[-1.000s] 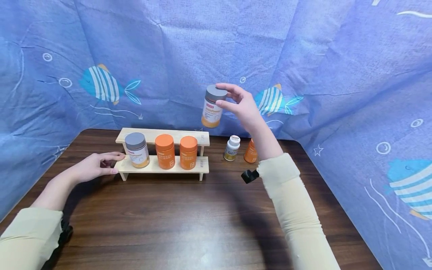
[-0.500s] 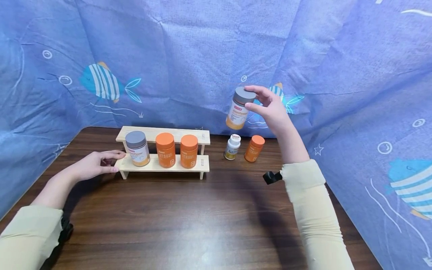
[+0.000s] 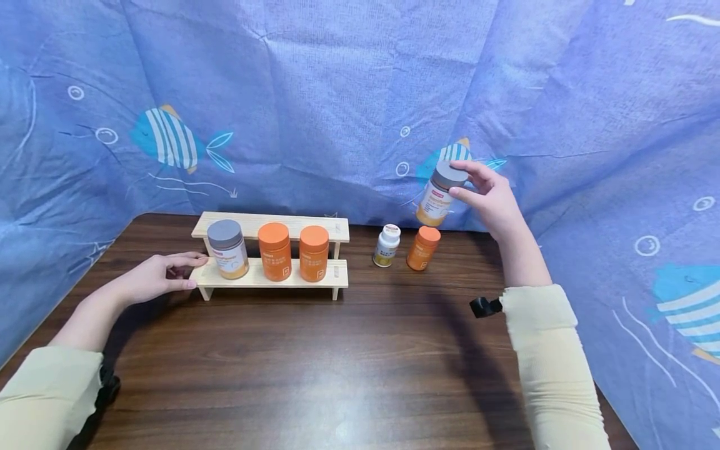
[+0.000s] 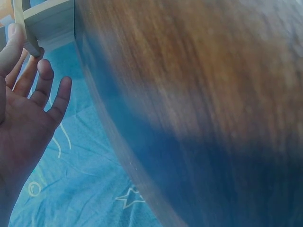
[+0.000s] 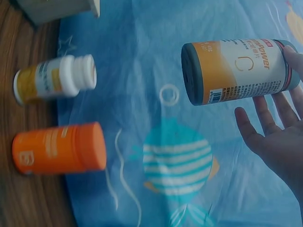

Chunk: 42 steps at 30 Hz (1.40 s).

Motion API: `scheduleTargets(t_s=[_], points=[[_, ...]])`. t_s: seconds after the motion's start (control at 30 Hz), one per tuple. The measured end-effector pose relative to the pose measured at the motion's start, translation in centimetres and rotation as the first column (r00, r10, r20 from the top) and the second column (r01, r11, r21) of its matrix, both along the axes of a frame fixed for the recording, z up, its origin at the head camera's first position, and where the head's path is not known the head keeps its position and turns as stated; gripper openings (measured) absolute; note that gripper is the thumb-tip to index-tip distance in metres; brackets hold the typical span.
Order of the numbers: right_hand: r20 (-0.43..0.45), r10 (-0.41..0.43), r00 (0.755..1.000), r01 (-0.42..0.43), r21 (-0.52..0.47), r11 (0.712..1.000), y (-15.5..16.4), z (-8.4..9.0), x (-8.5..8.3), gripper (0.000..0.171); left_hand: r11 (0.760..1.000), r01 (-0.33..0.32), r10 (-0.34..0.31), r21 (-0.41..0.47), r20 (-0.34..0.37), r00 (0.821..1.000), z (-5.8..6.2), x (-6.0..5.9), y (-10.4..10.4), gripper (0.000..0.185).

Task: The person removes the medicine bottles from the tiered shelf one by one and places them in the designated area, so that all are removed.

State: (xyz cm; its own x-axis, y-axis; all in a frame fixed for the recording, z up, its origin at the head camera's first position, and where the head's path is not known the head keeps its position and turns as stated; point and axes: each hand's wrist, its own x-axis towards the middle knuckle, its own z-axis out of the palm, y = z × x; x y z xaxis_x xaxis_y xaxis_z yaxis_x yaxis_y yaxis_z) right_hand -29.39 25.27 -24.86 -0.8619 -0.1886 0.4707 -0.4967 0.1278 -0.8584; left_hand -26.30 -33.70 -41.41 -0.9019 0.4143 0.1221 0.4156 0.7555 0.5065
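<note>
My right hand (image 3: 467, 181) pinches a grey-lidded orange bottle (image 3: 439, 201) by its lid and holds it in the air, just above a small orange bottle (image 3: 422, 247) standing on the table. In the right wrist view the held bottle (image 5: 236, 71) hangs from my fingertips (image 5: 289, 56), the palm open behind it. My left hand (image 3: 191, 270) rests on the table with relaxed fingers (image 4: 45, 75) touching the left end of a two-step wooden rack (image 3: 337, 273). The rack's lower step carries another grey-lidded bottle (image 3: 227, 249) and two orange bottles (image 3: 274, 251).
A small white bottle (image 3: 387, 245) stands beside the small orange one, right of the rack. The rack's upper step (image 3: 315, 226) is bare. The dark wooden table (image 3: 315, 362) is ringed by a blue fish-print cloth (image 3: 337, 94), close behind the bottles.
My right hand has carried the grey-lidded bottle to the right and down, from above the rack's right end to over the small orange bottle. The left hand has stayed put.
</note>
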Motion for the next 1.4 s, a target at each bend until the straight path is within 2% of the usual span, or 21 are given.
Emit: scheduleTargets(t_s=[0.3, 0.53, 0.7, 0.87, 1.03, 1.2, 1.4], points=[[0.038, -0.090, 0.995, 0.091, -0.037, 0.995, 3.7, -2.0, 0.1, 0.046, 1.000, -0.003, 0.003, 0.001, 0.004, 1.000, -0.1, 0.2, -0.1, 0.054], [0.106, -0.201, 0.974, 0.198, 0.040, 0.979, 6.1, -4.1, -0.2, 0.047, 1.000, 0.004, -0.004, 0.004, 0.001, 1.000, -0.3, 0.3, -0.1, 0.054], [0.093, -0.273, 0.958, 0.268, 0.064, 0.961, 7.5, -6.6, -1.1, 0.048, 1.000, 0.013, -0.013, 0.008, -0.002, 1.000, -0.2, 0.3, -0.1, 0.053], [0.088, -0.339, 0.937, 0.336, 0.045, 0.941, 8.2, -9.6, -2.1, 0.048, 1.000, 0.021, -0.021, 0.010, -0.004, 1.000, -0.2, 0.1, 0.0, 0.053], [0.107, -0.374, 0.921, 0.371, 0.045, 0.928, 8.4, -11.9, -2.5, 0.049, 1.000, 0.020, -0.020, 0.016, 0.001, 1.000, -0.1, 0.3, 0.1, 0.053], [0.124, -0.385, 0.914, 0.379, 0.075, 0.923, 7.6, -12.4, -1.9, 0.050, 1.000, 0.019, -0.019, 0.007, 0.001, 1.000, -0.1, 0.2, 0.0, 0.053], [0.130, -0.429, 0.894, 0.417, 0.114, 0.902, 6.5, -12.7, -1.2, 0.050, 1.000, 0.016, -0.016, -0.004, -0.002, 1.000, 0.0, 0.2, 0.0, 0.053]])
